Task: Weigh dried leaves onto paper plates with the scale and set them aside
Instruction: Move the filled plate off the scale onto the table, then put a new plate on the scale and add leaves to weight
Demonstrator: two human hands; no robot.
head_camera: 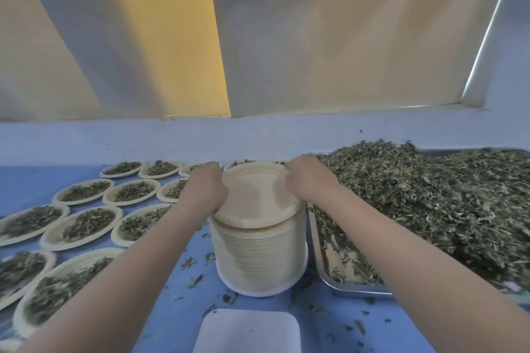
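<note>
A tall stack of empty paper plates (pixel 259 261) stands in the middle of the blue table. The top plate (pixel 255 195) is tilted and lifted slightly off the stack. My left hand (pixel 205 188) grips its left rim and my right hand (pixel 308 178) pinches its right rim. A big heap of dried leaves (pixel 424 198) fills a metal tray (pixel 327 281) on the right. The white scale platform (pixel 249 329) lies at the near edge, bare. Several filled plates (pixel 86 223) cover the left side.
Loose leaf bits (pixel 195 281) are scattered on the blue table (pixel 183 312) around the stack and scale. A pale wall (pixel 258 135) rises right behind the table. The filled plates sit in close rows reaching the back edge.
</note>
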